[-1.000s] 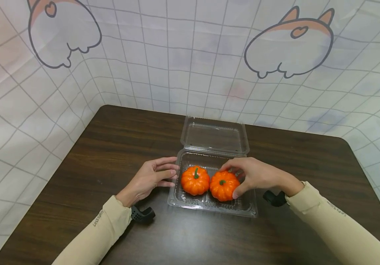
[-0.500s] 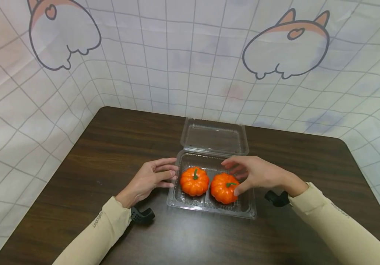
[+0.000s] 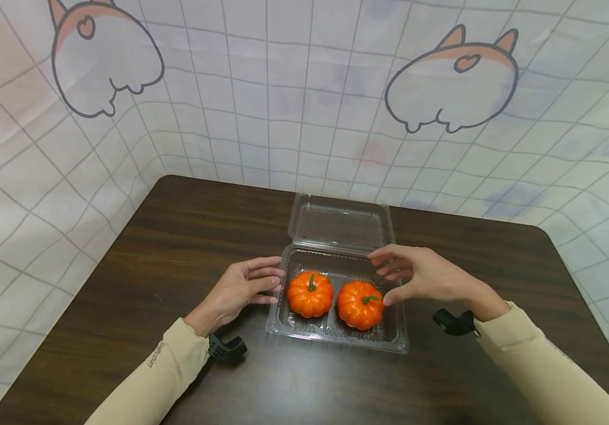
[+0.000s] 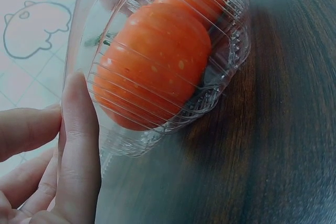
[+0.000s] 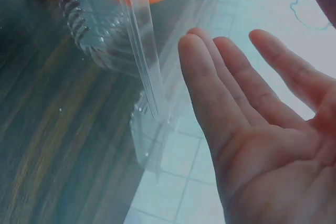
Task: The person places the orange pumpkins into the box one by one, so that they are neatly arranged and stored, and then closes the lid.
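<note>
Two small orange pumpkins with green stems, a left one [image 3: 310, 294] and a right one [image 3: 360, 304], sit side by side in a clear plastic clamshell box [image 3: 304, 335]. The box's lid [image 3: 340, 221] lies folded back behind it. At the box's left rim is my left hand [image 3: 235, 289], its relaxed fingertips touching the edge; in the left wrist view, one finger [image 4: 79, 145] lies along the clear rim. My right hand [image 3: 432, 274] hovers over the right rim with spread fingers and holds nothing. Its thumb tip is close to the right pumpkin.
A dark wooden table [image 3: 187, 236] bears the box. Behind and beside it hangs a white grid-patterned cloth [image 3: 283, 94] with cartoon animal prints. Each wrist wears a black band; the left band [image 3: 227, 348] sits just above the table.
My right hand has let go of the right pumpkin and drawn back to the right. That pumpkin's stem now tilts rightward. The left hand stays at the box's left rim.
</note>
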A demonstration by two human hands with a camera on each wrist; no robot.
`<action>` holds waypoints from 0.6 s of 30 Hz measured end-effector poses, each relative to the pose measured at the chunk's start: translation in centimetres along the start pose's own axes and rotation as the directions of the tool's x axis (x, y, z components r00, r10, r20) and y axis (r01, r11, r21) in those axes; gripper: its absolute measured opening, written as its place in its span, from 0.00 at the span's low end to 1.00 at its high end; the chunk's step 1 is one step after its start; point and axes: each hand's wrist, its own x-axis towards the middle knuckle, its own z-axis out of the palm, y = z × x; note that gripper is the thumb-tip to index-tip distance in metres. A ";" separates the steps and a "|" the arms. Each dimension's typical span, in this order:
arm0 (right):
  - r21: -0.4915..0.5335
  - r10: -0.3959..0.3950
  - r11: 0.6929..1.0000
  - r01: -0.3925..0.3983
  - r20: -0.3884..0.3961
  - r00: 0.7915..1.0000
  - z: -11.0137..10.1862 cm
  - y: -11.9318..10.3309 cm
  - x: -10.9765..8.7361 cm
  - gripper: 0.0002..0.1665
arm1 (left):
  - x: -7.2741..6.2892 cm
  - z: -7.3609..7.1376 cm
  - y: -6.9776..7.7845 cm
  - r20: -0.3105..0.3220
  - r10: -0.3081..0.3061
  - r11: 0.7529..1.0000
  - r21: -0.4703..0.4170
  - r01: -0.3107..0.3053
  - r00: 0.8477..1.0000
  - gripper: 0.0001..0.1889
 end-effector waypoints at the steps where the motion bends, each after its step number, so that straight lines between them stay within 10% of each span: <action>1: 0.002 0.000 1.000 0.000 -0.017 1.000 -0.1 0.1 -0.1 0.46 | 0.0 0.0 0.0 0.001 0.000 1.000 0.000 0.000 1.000 0.30; 18: 0.114 0.101 0.991 -0.064 -0.363 0.926 -1.7 1.0 -0.6 0.27 | 0.0 -0.1 -0.1 0.011 0.009 1.000 -0.002 -0.009 1.000 0.31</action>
